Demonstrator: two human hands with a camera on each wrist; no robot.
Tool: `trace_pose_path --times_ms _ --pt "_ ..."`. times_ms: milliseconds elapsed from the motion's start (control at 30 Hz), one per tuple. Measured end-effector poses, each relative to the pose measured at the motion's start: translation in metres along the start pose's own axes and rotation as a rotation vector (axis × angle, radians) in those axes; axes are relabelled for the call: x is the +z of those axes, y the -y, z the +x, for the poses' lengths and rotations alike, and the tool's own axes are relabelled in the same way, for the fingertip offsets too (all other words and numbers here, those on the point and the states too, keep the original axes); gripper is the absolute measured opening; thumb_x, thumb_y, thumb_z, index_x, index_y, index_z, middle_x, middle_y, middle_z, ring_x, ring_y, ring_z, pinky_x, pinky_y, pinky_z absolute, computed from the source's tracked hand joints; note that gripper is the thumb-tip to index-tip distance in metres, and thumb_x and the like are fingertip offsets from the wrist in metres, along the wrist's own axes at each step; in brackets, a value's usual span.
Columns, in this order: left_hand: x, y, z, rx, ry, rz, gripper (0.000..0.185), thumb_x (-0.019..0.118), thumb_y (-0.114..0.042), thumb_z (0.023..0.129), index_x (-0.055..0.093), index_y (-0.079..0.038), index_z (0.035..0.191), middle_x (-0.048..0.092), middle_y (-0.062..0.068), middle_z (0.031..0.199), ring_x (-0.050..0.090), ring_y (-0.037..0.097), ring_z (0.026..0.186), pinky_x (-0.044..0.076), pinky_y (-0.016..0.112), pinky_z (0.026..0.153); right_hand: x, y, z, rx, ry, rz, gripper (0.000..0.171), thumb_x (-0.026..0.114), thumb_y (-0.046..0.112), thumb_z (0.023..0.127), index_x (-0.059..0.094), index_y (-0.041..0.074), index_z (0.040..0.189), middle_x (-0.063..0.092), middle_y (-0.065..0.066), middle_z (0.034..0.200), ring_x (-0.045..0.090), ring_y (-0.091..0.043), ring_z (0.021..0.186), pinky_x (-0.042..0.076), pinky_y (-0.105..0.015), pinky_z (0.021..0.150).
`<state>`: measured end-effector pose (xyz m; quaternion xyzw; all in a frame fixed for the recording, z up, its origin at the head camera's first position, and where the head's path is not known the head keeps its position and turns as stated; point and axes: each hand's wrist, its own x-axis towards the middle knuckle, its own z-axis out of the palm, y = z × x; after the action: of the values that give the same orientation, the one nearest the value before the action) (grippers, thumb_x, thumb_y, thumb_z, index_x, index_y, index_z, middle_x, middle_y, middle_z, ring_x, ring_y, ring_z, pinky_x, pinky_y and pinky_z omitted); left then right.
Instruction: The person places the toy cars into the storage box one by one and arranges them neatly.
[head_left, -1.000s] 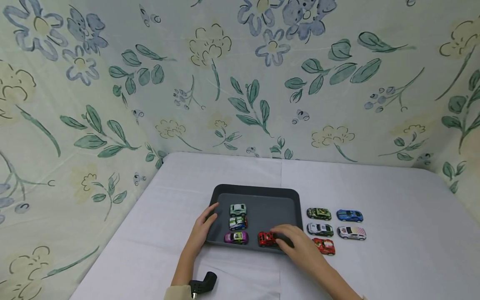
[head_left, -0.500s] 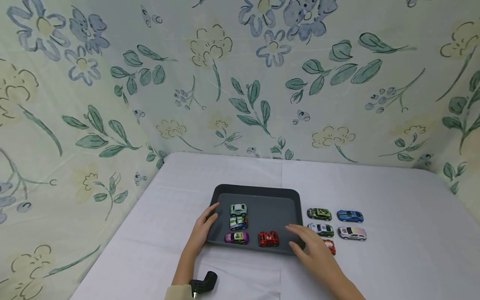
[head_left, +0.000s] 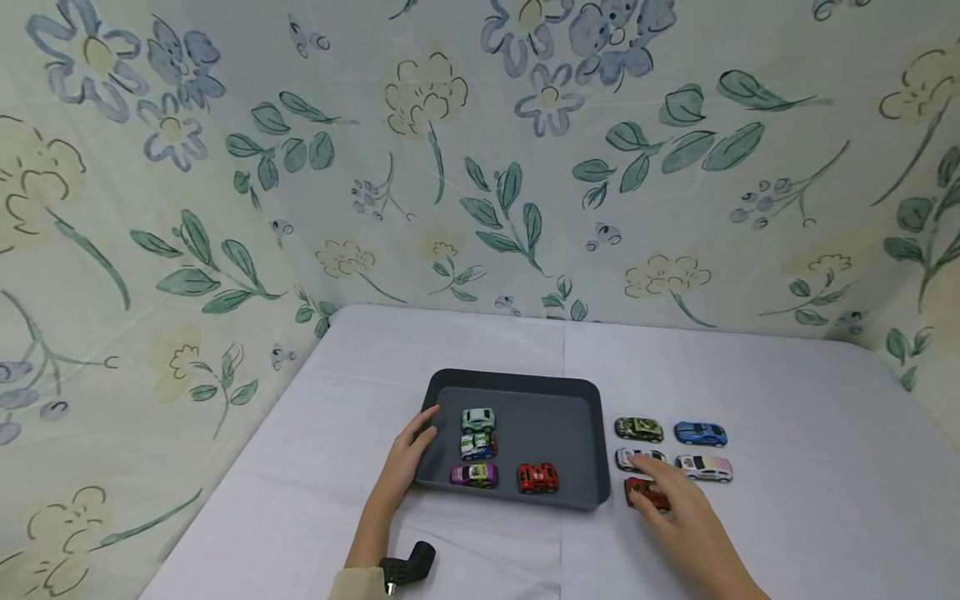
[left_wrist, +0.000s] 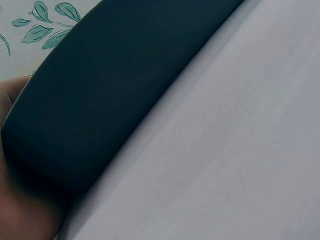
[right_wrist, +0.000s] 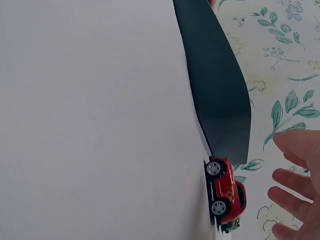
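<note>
Red toy car (head_left: 647, 493) on the white tablecloth (head_left: 787, 500) is the item my right hand (head_left: 686, 512) reaches for. It stands on its four wheels just right of the dark grey tray (head_left: 517, 379), nearest me in a group of five cars. In the right wrist view the same red toy car (right_wrist: 226, 190) sits close beside the tray wall (right_wrist: 215, 95), with my fingers (right_wrist: 295, 187) spread and apart from it. In the head view my fingertips reach its roof; I cannot tell whether they touch. The hand is open and holds nothing.

I judge the car to be light, rigid and small, with a glossy painted shell that may slip under a loose pinch. Its wheels likely roll freely, so a push from front or rear would send it away. I would take hold across the body, thumb on one side panel and fingers on the other, above the wheels.

Beyond it stand a white car (head_left: 637, 457), a camouflage green car (head_left: 639, 429), a white and pink car (head_left: 703, 467) and a blue car (head_left: 700, 433), all near one another.

Inside the tray stand four cars: a second red car (head_left: 537, 477), a purple car (head_left: 473, 475), a white and blue car (head_left: 477, 447) and a pale green car (head_left: 477, 419).

My left hand (head_left: 408, 457) grips the tray's left rim, thumb over the edge. The left wrist view shows the tray wall (left_wrist: 100, 90) against the palm.

A black device (head_left: 405, 569) sits at my left wrist.
</note>
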<state>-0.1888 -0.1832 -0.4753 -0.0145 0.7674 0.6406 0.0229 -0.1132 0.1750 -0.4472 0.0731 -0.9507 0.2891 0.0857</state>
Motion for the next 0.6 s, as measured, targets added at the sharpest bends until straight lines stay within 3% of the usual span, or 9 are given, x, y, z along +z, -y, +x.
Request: trace_pose_path --times_ms 167,333,600 --pt "0.001 0.010 0.004 0.013 -0.014 0.018 0.040 0.047 -0.026 0.094 0.046 -0.019 0.134 0.029 0.009 0.148 0.018 0.031 0.140 0.012 0.051 0.113 -0.008 -0.016 -0.001 0.026 0.017 -0.048 0.050 0.065 0.022 0.082 0.049 0.010 0.128 0.049 -0.017 0.130 0.040 -0.041 0.120 0.033 -0.063 0.093" --pt "0.002 0.011 0.004 0.013 -0.021 0.016 0.040 0.047 -0.027 0.094 0.047 -0.020 0.133 0.030 0.009 0.148 0.018 0.031 0.140 0.012 0.052 0.113 -0.010 -0.033 0.000 -0.001 -0.030 -0.084 0.052 0.069 0.021 0.079 0.051 0.007 0.126 0.049 -0.019 0.129 0.041 -0.041 0.117 0.033 -0.062 0.091" --pt "0.000 0.009 0.004 0.006 -0.006 0.009 0.041 0.046 -0.026 0.095 0.045 -0.018 0.134 0.028 0.009 0.149 0.016 0.030 0.140 0.011 0.051 0.114 -0.014 -0.063 0.001 0.079 0.043 -0.132 0.060 0.071 0.020 0.076 0.047 0.001 0.127 0.043 -0.024 0.132 0.036 -0.045 0.119 0.028 -0.063 0.094"
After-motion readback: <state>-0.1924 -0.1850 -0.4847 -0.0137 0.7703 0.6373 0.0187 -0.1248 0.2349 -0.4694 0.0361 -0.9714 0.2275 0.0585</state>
